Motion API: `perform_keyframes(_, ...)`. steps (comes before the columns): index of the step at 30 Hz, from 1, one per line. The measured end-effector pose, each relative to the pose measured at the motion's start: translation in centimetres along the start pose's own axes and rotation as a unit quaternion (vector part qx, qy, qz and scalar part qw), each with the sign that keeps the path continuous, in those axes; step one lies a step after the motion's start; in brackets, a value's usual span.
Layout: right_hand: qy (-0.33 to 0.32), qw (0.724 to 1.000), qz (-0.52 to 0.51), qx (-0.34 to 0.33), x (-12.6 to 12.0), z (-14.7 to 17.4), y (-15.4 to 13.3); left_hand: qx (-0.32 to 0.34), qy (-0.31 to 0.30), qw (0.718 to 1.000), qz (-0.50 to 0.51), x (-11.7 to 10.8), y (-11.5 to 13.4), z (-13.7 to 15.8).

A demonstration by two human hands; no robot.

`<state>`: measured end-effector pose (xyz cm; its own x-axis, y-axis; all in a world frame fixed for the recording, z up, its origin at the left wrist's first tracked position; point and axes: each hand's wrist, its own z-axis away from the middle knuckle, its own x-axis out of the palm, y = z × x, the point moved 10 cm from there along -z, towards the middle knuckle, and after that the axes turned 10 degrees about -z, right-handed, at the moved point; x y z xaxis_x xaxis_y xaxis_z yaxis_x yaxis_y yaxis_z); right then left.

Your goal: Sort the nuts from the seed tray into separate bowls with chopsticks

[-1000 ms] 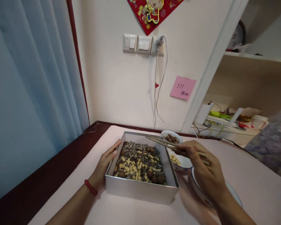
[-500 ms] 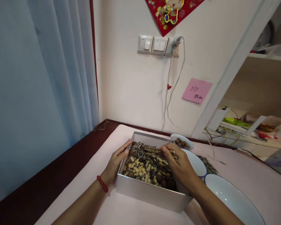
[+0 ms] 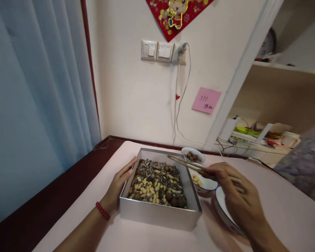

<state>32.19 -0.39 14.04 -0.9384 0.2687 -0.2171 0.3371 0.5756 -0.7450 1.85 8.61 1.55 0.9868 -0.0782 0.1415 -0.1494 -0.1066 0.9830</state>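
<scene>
box [image 3: 160, 214] is sitting on the pink cover [image 3: 110, 232] with seeds [image 3: 148, 166], peanuts [image 3: 147, 189] and brown nuts [image 3: 174, 202] jumbled inside. left hand [image 3: 118, 184] is open, fingers straight, laid along the box's left wall. right hand [image 3: 237, 196] is gripping chopsticks [image 3: 182, 161], tips over the far right part of the box, can't tell if they're pinching anything. just right of it, far bowl [image 3: 201, 156] has more brown nuts, middle bowl [image 3: 208, 183] has peanuts, near bowl [image 3: 222, 201] is partly behind the right hand.
</scene>
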Motion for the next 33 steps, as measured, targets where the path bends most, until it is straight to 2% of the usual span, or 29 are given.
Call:
perform_keyframes(2,0.076,0.997,0.019,-0.018,-4.1,0.7,-1.2,-0.004,0.001,1.000,-0.002,0.0,0.0,0.0)
perform_keyframes(5,0.224,0.973,0.046,-0.042,-10.2,2.4,-3.0,-0.014,-0.008,1.000,-0.004,0.1,0.0,0.0)
perform_keyframes(8,0.321,0.944,0.063,-0.041,-14.3,3.9,-3.0,-0.018,-0.013,1.000,-0.012,0.0,-0.1,-0.2)
perform_keyframes(11,0.337,0.940,0.056,0.016,-16.3,4.1,0.1,-0.015,-0.016,0.999,-0.024,-0.1,-0.2,-0.3)
perform_keyframes(15,0.311,0.947,0.023,0.080,-16.6,3.6,4.5,-0.004,-0.010,0.999,-0.039,-0.3,0.0,-0.4)
perform_keyframes(18,0.303,0.951,0.007,0.065,-15.4,3.1,4.3,-0.005,-0.008,0.999,-0.036,-0.1,0.1,-0.3)
perform_keyframes(21,0.267,0.962,-0.029,0.040,-12.6,2.1,2.6,-0.007,-0.003,1.000,-0.028,0.1,0.3,-0.2)
perform_keyframes(24,0.194,0.979,-0.061,0.032,-8.2,0.8,1.1,-0.001,0.003,1.000,-0.024,0.2,0.6,-0.2)
perform_keyframes(27,0.080,0.993,-0.082,0.037,-2.5,-0.6,0.7,0.008,0.004,1.000,-0.023,0.2,0.8,-0.1)
perform_keyframes(30,-0.037,0.997,-0.064,0.030,3.0,-1.6,0.5,0.008,0.000,1.000,-0.009,0.2,0.7,0.0)
perform_keyframes(33,-0.107,0.994,-0.028,0.001,6.9,-2.2,0.2,-0.003,-0.009,1.000,0.006,0.3,0.2,0.0)
